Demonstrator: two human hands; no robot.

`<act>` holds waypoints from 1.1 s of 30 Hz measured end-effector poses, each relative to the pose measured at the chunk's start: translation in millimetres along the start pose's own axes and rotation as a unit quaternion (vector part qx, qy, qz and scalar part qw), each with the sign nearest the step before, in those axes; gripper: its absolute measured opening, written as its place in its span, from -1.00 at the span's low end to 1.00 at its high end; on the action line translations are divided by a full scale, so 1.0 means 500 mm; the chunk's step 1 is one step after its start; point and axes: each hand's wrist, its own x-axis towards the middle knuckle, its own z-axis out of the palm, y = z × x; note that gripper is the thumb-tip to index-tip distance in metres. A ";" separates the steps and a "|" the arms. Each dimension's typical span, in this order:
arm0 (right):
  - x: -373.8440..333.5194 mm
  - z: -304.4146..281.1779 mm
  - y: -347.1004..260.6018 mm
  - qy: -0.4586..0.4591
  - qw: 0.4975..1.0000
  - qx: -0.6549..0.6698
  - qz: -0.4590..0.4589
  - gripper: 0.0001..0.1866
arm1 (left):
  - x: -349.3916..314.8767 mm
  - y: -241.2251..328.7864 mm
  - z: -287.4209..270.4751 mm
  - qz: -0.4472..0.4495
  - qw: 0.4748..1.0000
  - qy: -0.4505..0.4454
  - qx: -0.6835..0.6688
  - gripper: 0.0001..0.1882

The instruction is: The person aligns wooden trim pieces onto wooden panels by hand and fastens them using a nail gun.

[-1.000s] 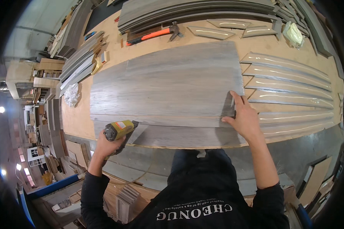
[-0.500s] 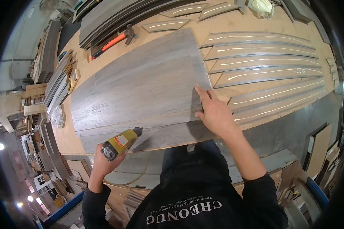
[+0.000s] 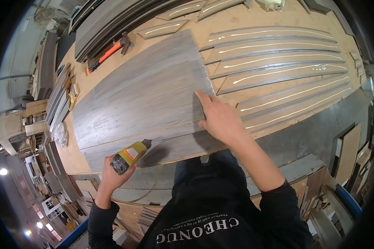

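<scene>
My left hand (image 3: 117,173) is wrapped round a yellow nail gun (image 3: 132,155), whose dark nose points up and to the right, close to the near edge of a grey wood-grain panel (image 3: 141,93). A gap between nose and panel is hard to judge. Near the panel's right end lies my right hand (image 3: 221,115), palm down, thumb and index finger spread on the surface. Just right of it are several grey-edged strips (image 3: 278,55) with slanted ends, each bearing a wavy line of pale glue.
A claw hammer (image 3: 112,50) with an orange handle lies beyond the panel, beside stacked grey boards (image 3: 108,25). Three shorter glued pieces (image 3: 162,29) sit at the far side. Crumpled clear plastic (image 3: 60,135) lies by the table's left edge. Board offcuts (image 3: 348,159) lean at right.
The whole view has shifted a little, so panel, strips and hammer appear farther left. My right hand stays on the panel; my left still grips the nail gun.
</scene>
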 end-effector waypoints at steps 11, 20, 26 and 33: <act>0.209 -0.024 -0.026 -0.095 0.981 -0.138 -0.095 -0.77 | 0.009 0.131 -0.021 0.079 0.994 -0.058 -0.041 -0.72; 0.234 -0.029 0.005 -0.208 0.971 -0.097 -0.068 -0.76 | 0.080 0.281 0.041 0.155 0.968 -0.192 0.034 -0.74; 0.234 -0.023 0.007 -0.195 0.977 -0.072 -0.050 -0.79 | 0.091 0.294 0.055 0.137 0.970 -0.199 -0.010 -0.75; 0.232 -0.031 0.005 -0.217 0.973 -0.066 -0.034 -0.81 | 0.095 0.287 0.058 0.138 0.969 -0.206 -0.010 -0.72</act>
